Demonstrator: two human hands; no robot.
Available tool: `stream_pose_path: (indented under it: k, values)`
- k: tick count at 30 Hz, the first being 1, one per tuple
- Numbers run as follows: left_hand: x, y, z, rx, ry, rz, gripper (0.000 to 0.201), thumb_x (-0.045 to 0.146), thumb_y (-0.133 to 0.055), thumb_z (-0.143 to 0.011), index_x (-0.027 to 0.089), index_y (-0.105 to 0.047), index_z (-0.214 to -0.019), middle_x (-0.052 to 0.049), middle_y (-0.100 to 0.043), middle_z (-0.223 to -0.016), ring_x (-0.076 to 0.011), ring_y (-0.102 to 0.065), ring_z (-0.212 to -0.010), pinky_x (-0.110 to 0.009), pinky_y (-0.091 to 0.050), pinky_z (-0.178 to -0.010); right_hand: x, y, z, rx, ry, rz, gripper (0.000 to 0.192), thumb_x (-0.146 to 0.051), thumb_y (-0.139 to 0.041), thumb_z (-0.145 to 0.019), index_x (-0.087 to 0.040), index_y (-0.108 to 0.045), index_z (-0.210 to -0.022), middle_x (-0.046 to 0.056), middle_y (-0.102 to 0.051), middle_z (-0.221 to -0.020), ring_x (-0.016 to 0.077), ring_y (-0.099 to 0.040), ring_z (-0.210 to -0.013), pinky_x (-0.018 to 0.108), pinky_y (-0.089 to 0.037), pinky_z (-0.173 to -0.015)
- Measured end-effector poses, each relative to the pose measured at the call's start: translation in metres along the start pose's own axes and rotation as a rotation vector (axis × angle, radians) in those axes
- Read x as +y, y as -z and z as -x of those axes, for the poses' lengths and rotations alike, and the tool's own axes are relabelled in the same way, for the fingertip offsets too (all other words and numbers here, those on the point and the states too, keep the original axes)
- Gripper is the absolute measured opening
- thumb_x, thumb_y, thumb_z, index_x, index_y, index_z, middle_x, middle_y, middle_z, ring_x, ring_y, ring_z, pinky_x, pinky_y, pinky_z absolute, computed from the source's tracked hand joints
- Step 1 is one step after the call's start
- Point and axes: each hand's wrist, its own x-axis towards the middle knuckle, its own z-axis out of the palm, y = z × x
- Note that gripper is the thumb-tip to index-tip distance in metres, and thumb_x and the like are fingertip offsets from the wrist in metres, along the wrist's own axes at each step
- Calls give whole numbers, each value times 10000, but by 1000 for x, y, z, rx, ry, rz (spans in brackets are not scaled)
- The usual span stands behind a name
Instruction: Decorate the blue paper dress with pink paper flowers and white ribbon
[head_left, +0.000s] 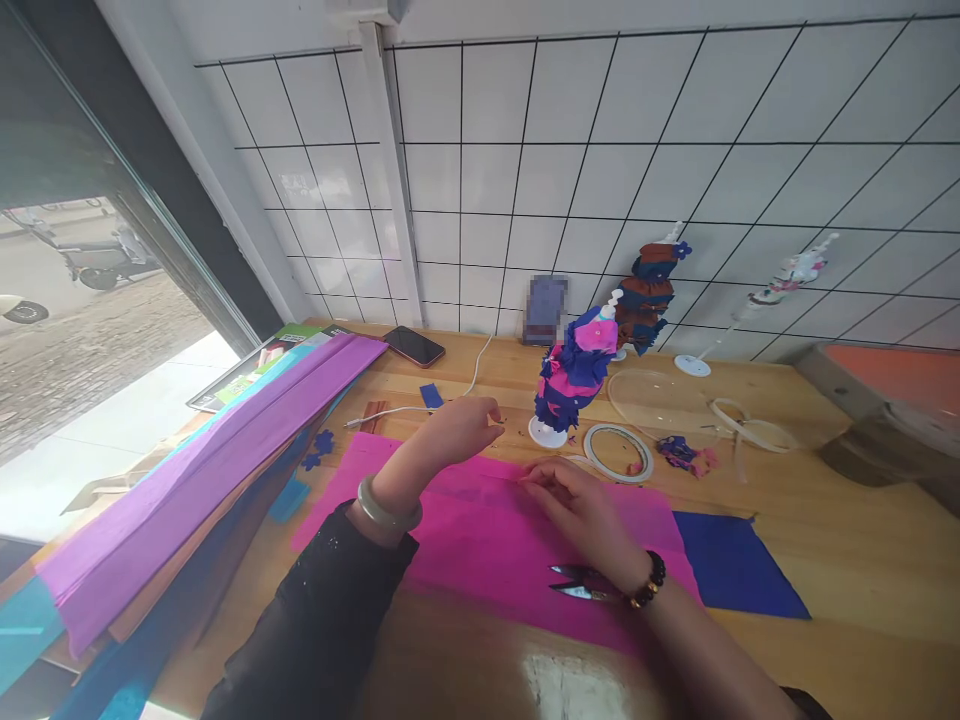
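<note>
A bright pink sheet of crepe paper (480, 540) lies spread on the table under both of my hands. My left hand (461, 432), with a pale bangle at the wrist, hovers over the paper's far edge. Its fingers are bent and slightly apart, and nothing shows between them. At that same edge, my right hand (574, 500) pinches the pink paper between thumb and fingers; the exact grip is partly hidden. Scissors (581, 592) rest on the sheet beneath my right wrist, blades pointing left, their handles hidden. A roll of white tape (619, 453) lies just beyond my right hand.
A pink-and-blue ruffled paper tree (576, 375) stands beyond the hands, with a brown-and-blue one (649, 290) behind. Folded purple paper (225, 480) lies left, near a phone (414, 346). Blue paper (739, 565) and paper scraps (686, 456) lie right.
</note>
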Motion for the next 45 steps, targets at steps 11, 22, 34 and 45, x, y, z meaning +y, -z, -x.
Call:
stream_pose_path:
  k: [11, 22, 34, 45]
  values:
    - [26, -38, -12, 60, 11, 541, 297, 364, -560, -728, 160, -570, -943, -18, -591, -705, -138, -556, -641, -239, -391, -555, 7, 36, -9, 259, -189, -322, 241, -405, -631, -723, -178, -612, -804, 48, -649, -766, 162, -596, -704, 294, -489, -655]
    - [57, -59, -21, -114, 118, 1818, 216, 186, -667, -651, 148, -464, -714, 67, -422, -559, 2, -290, -388, -136, -185, -371, 3, 55, -16, 380, -199, -483, 279, -429, -717, -622, -175, -659, -722, 18, -640, -633, 128, -578, -552, 279, -497, -569]
    - [63, -63, -28, -206, 137, 2047, 254, 126, -537, -715, 146, -351, -543, 76, -310, -443, -9, -217, -339, -153, -145, -333, 4, 51, -35, 417, -111, -456, 243, -388, -695, -663, -173, -631, -756, 9, -631, -679, 113, -570, -563, 269, -483, -577]
    - [61, -62, -29, -243, 101, 2050, 223, 146, -572, -727, 147, -394, -593, 87, -271, -447, -14, -195, -342, -144, -142, -328, 3, 48, -41, 484, -126, -382, 242, -401, -665, -680, -179, -631, -770, 2, -598, -662, 100, -496, -549, 237, -426, -510]
